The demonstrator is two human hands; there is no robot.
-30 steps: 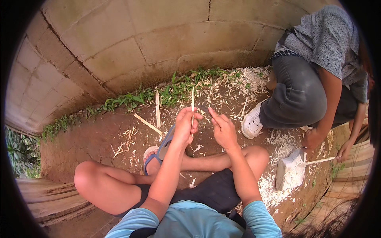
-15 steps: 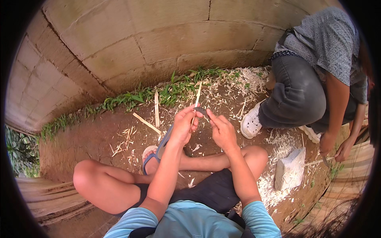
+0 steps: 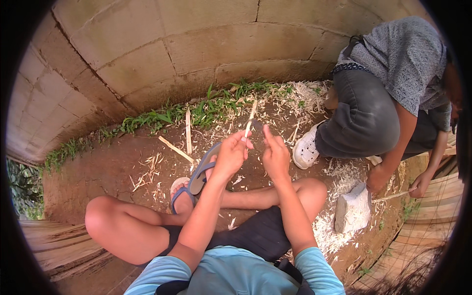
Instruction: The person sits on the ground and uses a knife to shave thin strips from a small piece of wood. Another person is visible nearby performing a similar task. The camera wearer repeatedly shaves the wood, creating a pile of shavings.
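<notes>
My left hand [image 3: 233, 153] is closed around the lower part of a thin pale wooden stick [image 3: 251, 114], which points up and away from me. In my right hand [image 3: 276, 157] is a small knife with a dark blade [image 3: 257, 124]; its handle is hidden by the fingers. The blade lies against or very close to the stick, a little beyond my left fingertips. My right index finger stretches along toward the blade.
Two pale wood strips [image 3: 188, 132] [image 3: 176, 149] lie on the dirt beyond my sandals [image 3: 202, 174]. Shavings [image 3: 339, 236] surround a whitish block [image 3: 352, 210] at right. Beside it a person [image 3: 368, 115] crouches, holding a thin strip. A block wall [image 3: 211, 44] stands ahead.
My right hand and the blade have moved outward along the stick, away from my left fingers. At right, the other person's near hand has come to the whitish block.
</notes>
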